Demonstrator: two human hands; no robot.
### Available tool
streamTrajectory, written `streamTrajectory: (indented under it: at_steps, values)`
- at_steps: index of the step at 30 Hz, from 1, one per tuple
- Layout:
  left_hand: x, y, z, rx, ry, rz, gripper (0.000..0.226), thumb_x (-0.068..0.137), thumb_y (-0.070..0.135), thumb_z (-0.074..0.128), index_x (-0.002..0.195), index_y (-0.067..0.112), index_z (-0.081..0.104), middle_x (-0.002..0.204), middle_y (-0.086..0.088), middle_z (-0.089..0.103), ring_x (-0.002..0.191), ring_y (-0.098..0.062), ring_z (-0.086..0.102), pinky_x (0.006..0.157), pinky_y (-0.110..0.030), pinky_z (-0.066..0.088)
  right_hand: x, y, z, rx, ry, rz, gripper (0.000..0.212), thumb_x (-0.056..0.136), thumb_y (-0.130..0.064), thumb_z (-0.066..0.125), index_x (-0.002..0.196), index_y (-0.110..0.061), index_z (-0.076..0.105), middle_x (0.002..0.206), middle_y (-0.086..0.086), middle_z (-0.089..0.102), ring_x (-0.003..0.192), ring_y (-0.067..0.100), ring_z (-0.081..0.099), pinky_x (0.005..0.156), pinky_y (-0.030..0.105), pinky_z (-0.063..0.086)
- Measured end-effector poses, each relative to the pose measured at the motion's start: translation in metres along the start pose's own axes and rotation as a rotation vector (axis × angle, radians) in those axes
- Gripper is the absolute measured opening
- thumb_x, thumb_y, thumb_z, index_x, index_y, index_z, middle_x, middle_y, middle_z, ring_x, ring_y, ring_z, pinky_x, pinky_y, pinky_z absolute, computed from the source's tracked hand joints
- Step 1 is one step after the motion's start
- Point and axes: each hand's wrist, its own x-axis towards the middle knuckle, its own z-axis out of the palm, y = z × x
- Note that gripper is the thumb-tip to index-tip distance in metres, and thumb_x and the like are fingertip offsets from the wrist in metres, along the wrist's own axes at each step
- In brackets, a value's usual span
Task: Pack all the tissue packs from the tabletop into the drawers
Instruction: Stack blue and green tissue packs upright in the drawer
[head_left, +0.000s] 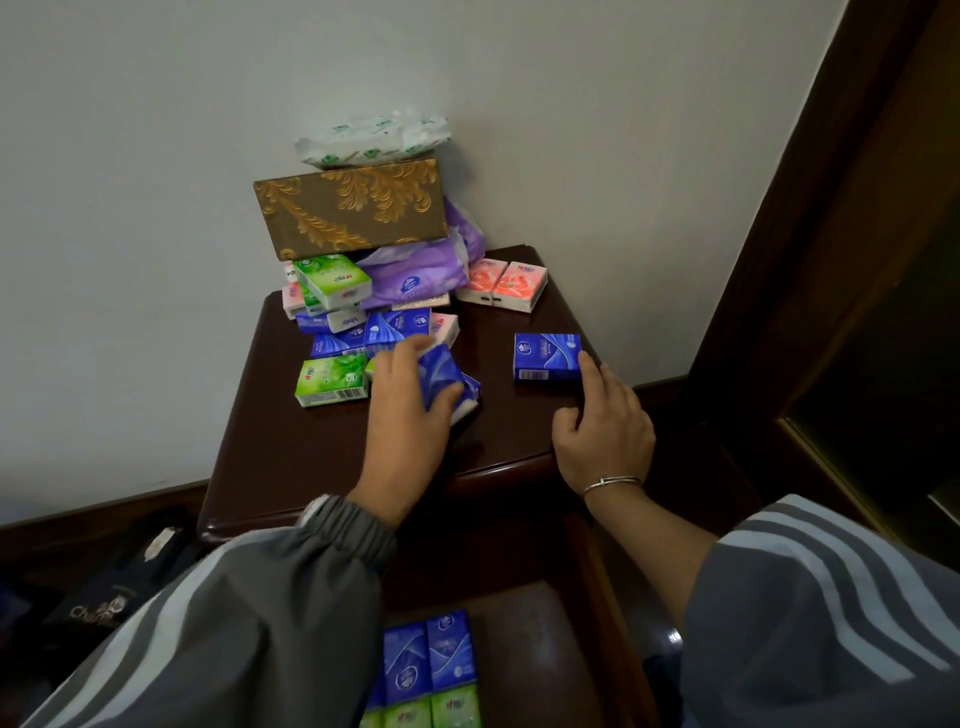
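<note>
On the dark wooden nightstand (322, 457) lies a heap of small tissue packs (358, 317) in blue, green and pink. My left hand (410, 410) is closed around a blue tissue pack (441, 374) at the front of the heap. My right hand (602, 421) rests on the top with its fingers apart, the index fingertip touching a lone blue pack (545, 356). Two pink packs (504, 285) sit at the back right. Below, the open drawer (530, 639) holds blue packs (428, 654) and green packs (436, 712) in rows.
A gold-patterned brown tissue box (348, 208) leans on a purple soft pack (421, 270), with a white-green soft pack (371, 137) on top, against the white wall. Dark wooden furniture (831, 260) stands at the right. A dark bag (114, 587) lies on the floor at the left.
</note>
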Motion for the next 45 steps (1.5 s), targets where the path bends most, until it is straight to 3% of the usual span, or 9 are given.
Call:
streamTrajectory:
  at_steps: [4, 8, 12, 16, 25, 31, 35, 42, 45]
  values:
    - [0.038, 0.006, -0.035, -0.070, -0.093, 0.011, 0.039, 0.089, 0.013, 0.062, 0.125, 0.018, 0.048, 0.124, -0.003, 0.038, 0.103, -0.002, 0.043, 0.080, 0.004, 0.032, -0.001, 0.001, 0.000, 0.005, 0.000, -0.002, 0.063, 0.084, -0.030, 0.044, 0.145, -0.023, 0.030, 0.143, 0.010, 0.046, 0.129, 0.028, 0.046, 0.097, 0.046, 0.045]
    - [0.076, 0.016, -0.054, -0.156, -0.670, -0.220, 0.041, 0.084, 0.014, 0.069, 0.115, 0.037, 0.056, 0.123, -0.001, 0.053, 0.099, -0.017, 0.064, 0.071, -0.026, 0.057, 0.000, 0.000, 0.000, 0.010, 0.001, -0.006, 0.063, 0.084, -0.029, 0.045, 0.145, -0.023, 0.030, 0.142, 0.010, 0.047, 0.128, 0.028, 0.046, 0.097, 0.047, 0.046]
    - [0.082, 0.021, -0.030, 0.257, -0.909, -0.057, 0.066, 0.082, 0.011, 0.071, 0.135, 0.034, 0.038, 0.133, 0.001, 0.042, 0.102, -0.017, 0.059, 0.074, -0.029, 0.055, 0.001, 0.002, -0.001, 0.002, 0.004, -0.003, 0.064, 0.083, -0.029, 0.045, 0.145, -0.023, 0.030, 0.141, 0.010, 0.048, 0.128, 0.027, 0.047, 0.097, 0.046, 0.046]
    - [0.073, 0.013, -0.014, 0.517, -0.773, 0.037, 0.078, 0.080, 0.021, 0.073, 0.143, 0.014, 0.027, 0.144, -0.010, 0.036, 0.126, -0.027, 0.044, 0.099, -0.037, 0.044, -0.001, 0.002, 0.000, 0.001, 0.004, 0.000, 0.063, 0.083, -0.030, 0.045, 0.145, -0.023, 0.031, 0.141, 0.010, 0.048, 0.128, 0.027, 0.047, 0.098, 0.046, 0.045]
    - [0.031, 0.010, 0.008, 0.683, -0.483, -0.067, 0.071, 0.079, 0.045, 0.070, 0.123, -0.001, 0.039, 0.125, -0.021, 0.048, 0.117, -0.037, 0.047, 0.092, -0.041, 0.041, 0.000, 0.002, 0.000, 0.001, 0.011, -0.007, 0.064, 0.081, -0.031, 0.041, 0.144, -0.023, 0.032, 0.140, 0.011, 0.049, 0.127, 0.028, 0.047, 0.096, 0.046, 0.044]
    - [0.026, -0.003, -0.007, 0.363, -0.502, -0.355, 0.054, 0.068, 0.057, 0.075, 0.080, 0.010, 0.051, 0.073, -0.001, 0.051, 0.068, -0.016, 0.050, 0.053, -0.027, 0.033, 0.000, 0.000, 0.001, 0.013, 0.005, -0.011, 0.064, 0.082, -0.031, 0.041, 0.144, -0.023, 0.032, 0.141, 0.010, 0.048, 0.128, 0.028, 0.047, 0.097, 0.047, 0.044]
    - [0.015, -0.023, -0.017, 0.048, -0.535, -0.555, 0.054, 0.067, 0.052, 0.078, 0.098, 0.012, 0.059, 0.094, -0.002, 0.062, 0.081, -0.013, 0.059, 0.054, -0.022, 0.039, -0.001, 0.000, -0.001, 0.037, 0.007, -0.016, 0.064, 0.081, -0.032, 0.038, 0.144, -0.023, 0.033, 0.141, 0.010, 0.048, 0.128, 0.028, 0.047, 0.098, 0.048, 0.045]
    - [-0.008, -0.076, -0.046, -0.511, -0.031, -0.573, 0.056, 0.073, 0.027, 0.080, 0.110, 0.019, 0.038, 0.098, 0.002, 0.062, 0.068, -0.002, 0.069, 0.051, -0.015, 0.051, -0.002, -0.003, -0.005, -0.052, 0.038, -0.077, 0.061, 0.079, -0.030, 0.041, 0.139, -0.022, 0.040, 0.148, 0.014, 0.037, 0.131, 0.033, 0.042, 0.104, 0.052, 0.034]
    - [-0.018, -0.098, -0.060, -0.699, 0.180, -0.581, 0.058, 0.076, 0.028, 0.077, 0.121, 0.015, 0.042, 0.110, -0.006, 0.065, 0.087, -0.008, 0.070, 0.070, -0.024, 0.055, -0.002, -0.003, -0.007, -0.063, 0.035, -0.109, 0.057, 0.079, -0.028, 0.045, 0.136, -0.022, 0.046, 0.149, 0.012, 0.037, 0.131, 0.032, 0.042, 0.104, 0.054, 0.032]
